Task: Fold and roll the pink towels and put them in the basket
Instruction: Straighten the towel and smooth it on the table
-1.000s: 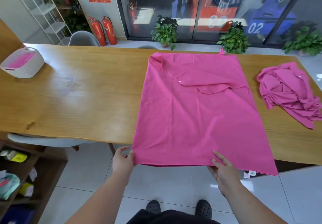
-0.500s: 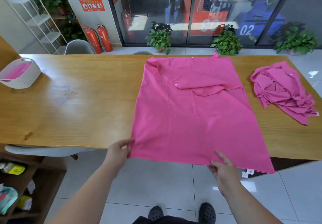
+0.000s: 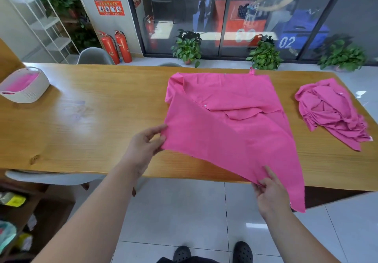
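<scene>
Beyond the glass wall (image 3: 180,7), a blue bin (image 3: 304,34) reads "02". On the wooden bench (image 3: 92,132) lies a pink towel (image 3: 231,127), spread out; the left hand (image 3: 143,146) pinches its near left corner in curled fingers (image 3: 156,130), the right hand (image 3: 270,195) pinches its near edge. Right of it lie crumpled pink towels (image 3: 331,109); the basket (image 3: 30,94) sits far left.

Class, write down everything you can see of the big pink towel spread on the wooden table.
The large pink thin-cloth towel lies mostly flat on the wooden table, its far part folded over and creased, with a small loop at the far edge. Its near right corner hangs past the table's edge. The left hand pinches the raised near left corner; the right hand pinches the near edge.
</scene>
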